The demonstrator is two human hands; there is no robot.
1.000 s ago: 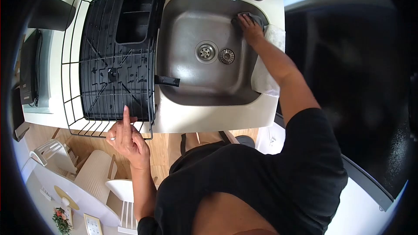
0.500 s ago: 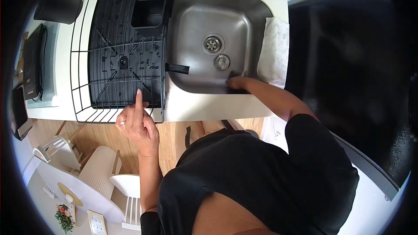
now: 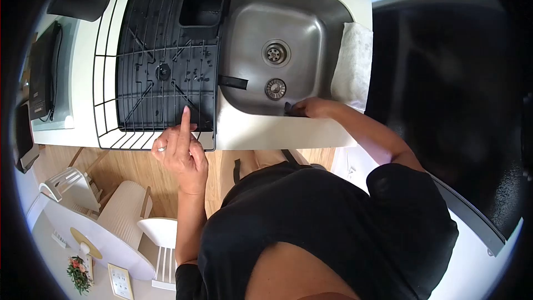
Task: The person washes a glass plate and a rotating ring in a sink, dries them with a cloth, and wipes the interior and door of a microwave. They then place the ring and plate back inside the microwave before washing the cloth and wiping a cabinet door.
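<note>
The dark cloth [image 3: 288, 109] is against the near wall of the sink [image 3: 331, 50], slightly above and right of the middle of the frame; only a small part shows, so I cannot tell its long axis. It lies at the fingertips of the right hand [image 3: 315, 108], poking out on their left side, with that forearm running off toward the lower right. The right fingers are bent down and closed over the cloth, their tips partly hidden. This hand is clearly the nearer one; the left hand [image 3: 182, 150] is well apart, lower and further left, its index finger straight toward the top of the frame, the others loosely curled, with nothing seen in its hold. Just above and left of the cloth, the round strainer [image 3: 275, 88] sits on the sink floor, below the drain [image 3: 275, 53]. A white towel [image 3: 355, 61] lies along the sink's right side. The black dish rack [image 3: 158, 28] stands upper left on the white table [image 3: 277, 133]; whether the left hand touches it, I cannot tell.
</note>
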